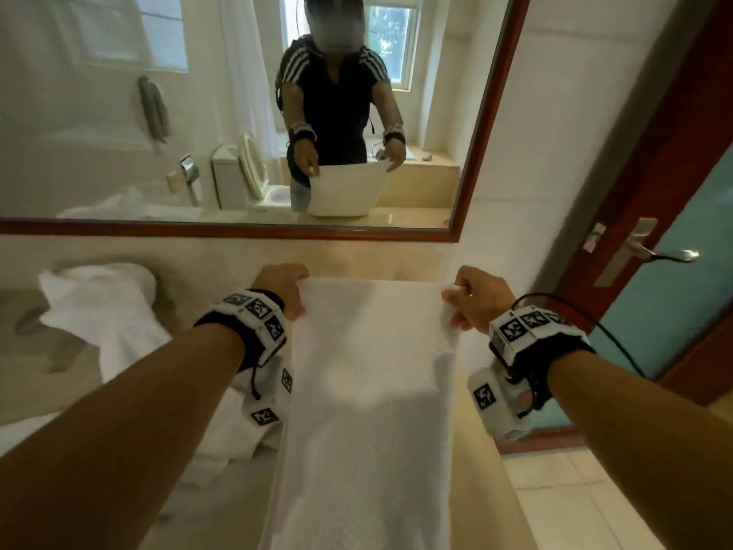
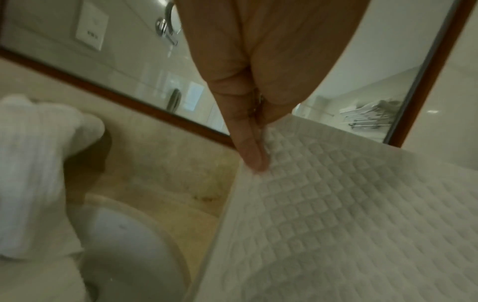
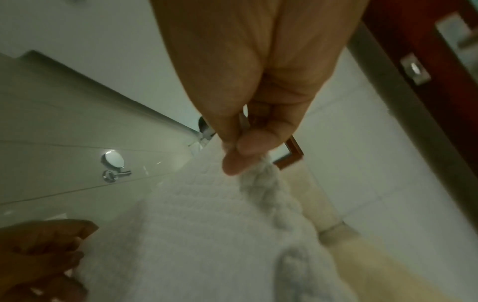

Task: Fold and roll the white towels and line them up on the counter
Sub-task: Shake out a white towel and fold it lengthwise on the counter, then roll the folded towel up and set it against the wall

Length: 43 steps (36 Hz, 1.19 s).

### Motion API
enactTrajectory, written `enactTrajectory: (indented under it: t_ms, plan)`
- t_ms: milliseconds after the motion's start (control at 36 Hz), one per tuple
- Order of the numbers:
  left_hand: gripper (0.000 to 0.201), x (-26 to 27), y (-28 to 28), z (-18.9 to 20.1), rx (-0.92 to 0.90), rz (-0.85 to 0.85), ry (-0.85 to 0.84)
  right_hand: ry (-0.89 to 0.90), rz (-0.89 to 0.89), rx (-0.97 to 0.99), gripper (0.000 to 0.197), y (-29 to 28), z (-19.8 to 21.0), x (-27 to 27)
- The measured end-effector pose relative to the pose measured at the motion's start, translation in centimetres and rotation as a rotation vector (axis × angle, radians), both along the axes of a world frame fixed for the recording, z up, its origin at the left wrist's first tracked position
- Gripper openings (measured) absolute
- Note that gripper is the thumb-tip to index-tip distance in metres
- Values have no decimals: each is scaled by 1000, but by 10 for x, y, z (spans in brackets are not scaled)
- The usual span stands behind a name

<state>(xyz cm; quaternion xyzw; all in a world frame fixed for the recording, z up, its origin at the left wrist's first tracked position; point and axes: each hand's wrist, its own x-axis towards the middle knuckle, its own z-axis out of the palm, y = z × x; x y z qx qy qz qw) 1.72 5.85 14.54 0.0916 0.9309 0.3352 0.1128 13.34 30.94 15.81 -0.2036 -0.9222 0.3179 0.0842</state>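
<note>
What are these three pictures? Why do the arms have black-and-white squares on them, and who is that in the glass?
There is no machine here, just a person using two bare hands. The big picture comes from a camera on the person's head, looking down. The other two come from cameras worn on each wrist, next to the wrist bands with the squares. The left hand and right hand each pinch a corner of a white towel, holding it over the counter. A crumpled towel pile lies to the left, by a sink. The glass is a mirror, showing the same person.
</note>
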Motion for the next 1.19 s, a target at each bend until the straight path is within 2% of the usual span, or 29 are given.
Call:
enactTrajectory:
  t_ms: [111,167,278,389,500,528,583,611,667,722,917,1083,1194]
  plan:
    - [53,-38,18,-48,-201,-51,14,-22,-46,-187,25,22,-51,-41]
    - [55,-53,24,-72,-189,-42,-20,-50,-51,-209,24,30,-72,-57]
    - [44,-79,35,-109,-157,-30,-120,-121,-71,-226,24,40,-109,-83]
    - [41,-105,48,-135,-205,-82,-120,-159,-137,-194,17,48,-137,-110]
    - [46,-130,66,-159,-149,-71,-115,-115,-235,-246,27,62,-171,-139]
    - [50,-137,71,-164,-123,-69,-109,-106,-236,-222,25,65,-179,-148]
    - [57,-151,79,-171,-124,-80,-90,-150,-221,-164,6,69,-194,-163]
    - [57,-156,82,-175,-149,-89,-72,-182,-231,-131,8,71,-201,-169]
    - [45,-165,87,-183,-164,-103,-38,-238,-244,-70,25,71,-211,-176]
    - [33,-169,89,-191,-153,-106,-38,-261,-236,-65,30,70,-222,-177]
    - [47,-159,79,-214,-135,-200,-144,-360,31,-16,61,63,-236,-161]
    - [75,-140,64,-204,-69,-315,-209,-447,81,24,70,57,-222,-143]
    - [74,-129,60,-197,-104,-284,-224,-507,88,33,69,53,-214,-131]
